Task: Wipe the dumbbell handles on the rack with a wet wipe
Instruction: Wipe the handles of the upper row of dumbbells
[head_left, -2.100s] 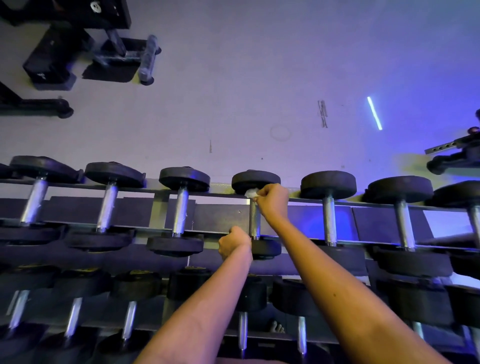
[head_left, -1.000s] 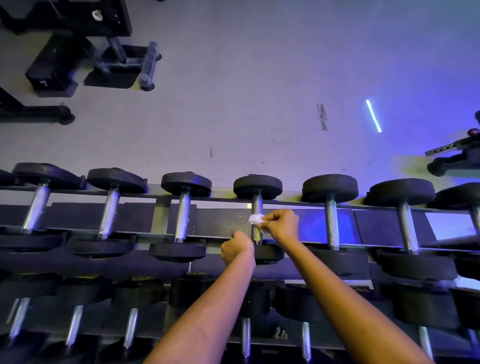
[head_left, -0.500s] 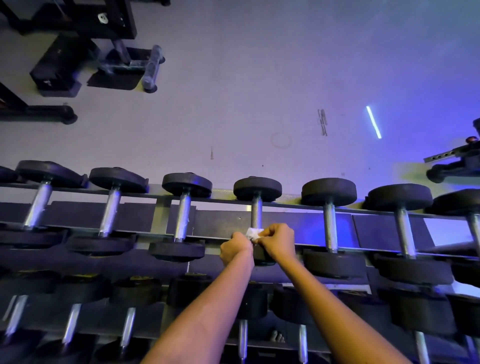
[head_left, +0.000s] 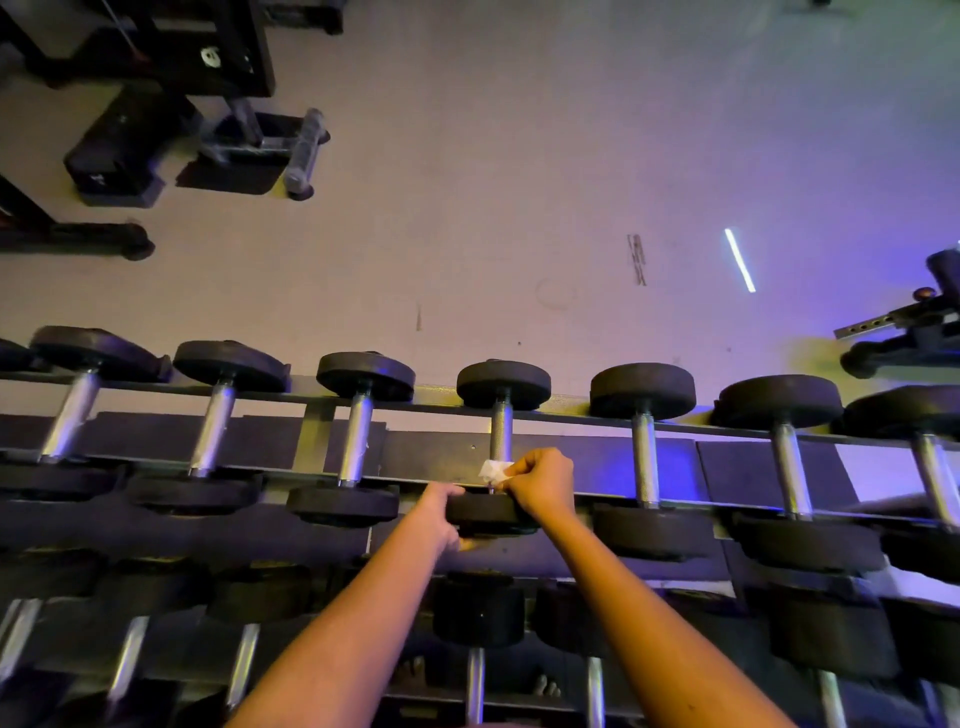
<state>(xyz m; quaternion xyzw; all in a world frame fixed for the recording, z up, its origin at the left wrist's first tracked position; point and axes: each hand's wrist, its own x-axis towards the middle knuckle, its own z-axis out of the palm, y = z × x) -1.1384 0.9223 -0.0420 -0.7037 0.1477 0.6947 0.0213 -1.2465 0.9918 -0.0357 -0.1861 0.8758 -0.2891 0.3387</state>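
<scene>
The right hand (head_left: 540, 486) pinches a crumpled white wet wipe (head_left: 495, 469) round the near end of a silver dumbbell handle (head_left: 502, 430), the left hand (head_left: 440, 515) gripping that dumbbell's near black head (head_left: 488, 513).

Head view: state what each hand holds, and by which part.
The right hand pinches the wet wipe, wrapped at the near end of the dumbbell handle. The left hand grips that dumbbell's near head by its left edge.

Gaps between handles (head_left: 645, 457), rubber heads (head_left: 642, 391) blocking both ends, lower row (head_left: 478, 613) seemingly tighter
</scene>
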